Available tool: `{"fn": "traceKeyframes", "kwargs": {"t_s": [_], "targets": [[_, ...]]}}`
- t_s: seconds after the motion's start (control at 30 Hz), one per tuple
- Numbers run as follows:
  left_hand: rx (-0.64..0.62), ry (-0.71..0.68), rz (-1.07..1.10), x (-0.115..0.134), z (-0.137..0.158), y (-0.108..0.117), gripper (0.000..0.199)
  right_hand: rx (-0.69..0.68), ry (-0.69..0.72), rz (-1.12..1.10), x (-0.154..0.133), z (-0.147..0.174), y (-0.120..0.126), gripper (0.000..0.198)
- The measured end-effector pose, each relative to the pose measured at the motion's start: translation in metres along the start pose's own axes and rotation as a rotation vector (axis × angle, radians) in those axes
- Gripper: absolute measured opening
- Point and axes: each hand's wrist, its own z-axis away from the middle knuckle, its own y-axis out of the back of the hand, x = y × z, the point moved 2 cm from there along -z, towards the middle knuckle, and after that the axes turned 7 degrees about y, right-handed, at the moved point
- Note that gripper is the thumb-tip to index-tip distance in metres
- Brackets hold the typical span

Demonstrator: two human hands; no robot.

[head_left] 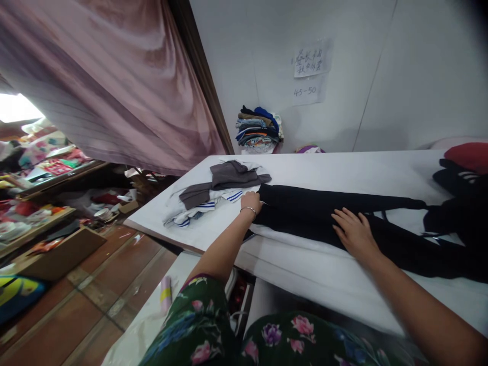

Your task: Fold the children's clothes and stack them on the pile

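Note:
Black trousers [305, 204] lie stretched lengthwise across the white-covered table [343, 170], their two legs parting towards the right. My left hand [251, 202], with a bracelet at the wrist, is closed on the waist end of the trousers. Flat on the upper part of a leg rests my right hand [354, 231], fingers spread. Just beyond my left hand is a loose heap of clothes, with a dark grey garment [232, 177] on top of a white one with blue stripes [190, 209].
A folded clothes stack [259, 129] stands by the wall at the back. More dark clothes and a red item [467, 156] are piled at the right. A pink curtain [152, 91] hangs at the left, above a tiled floor [110, 274] with boxes.

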Motion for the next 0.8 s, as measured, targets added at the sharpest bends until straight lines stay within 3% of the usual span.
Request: {"fn": "traceKeyframes", "kwargs": {"t_s": [0.17,0.37,0.53,0.6,0.7,0.8], "targets": [[0.044,-0.066,-0.015,0.000,0.011,0.002,0.023,0.011,-0.006,-0.031,0.005,-0.001,0.000,0.034],[-0.050,-0.077,-0.046,-0.001,0.020,0.012,0.021,-0.010,-0.022,-0.045,0.004,-0.002,-0.002,0.032],[0.170,-0.225,0.072,0.030,0.021,0.027,0.033,-0.056,-0.069,-0.067,-0.004,-0.006,0.000,0.031],[0.174,-0.304,0.107,0.045,0.023,0.017,0.043,-0.093,-0.096,-0.087,-0.007,-0.008,0.004,0.032],[-0.042,-0.314,0.039,0.056,0.022,-0.014,0.060,-0.149,-0.129,-0.125,-0.011,-0.011,0.012,0.035],[-0.077,-0.305,-0.011,0.057,0.017,-0.040,0.066,-0.189,-0.155,-0.171,-0.014,-0.013,0.020,0.039]]}}
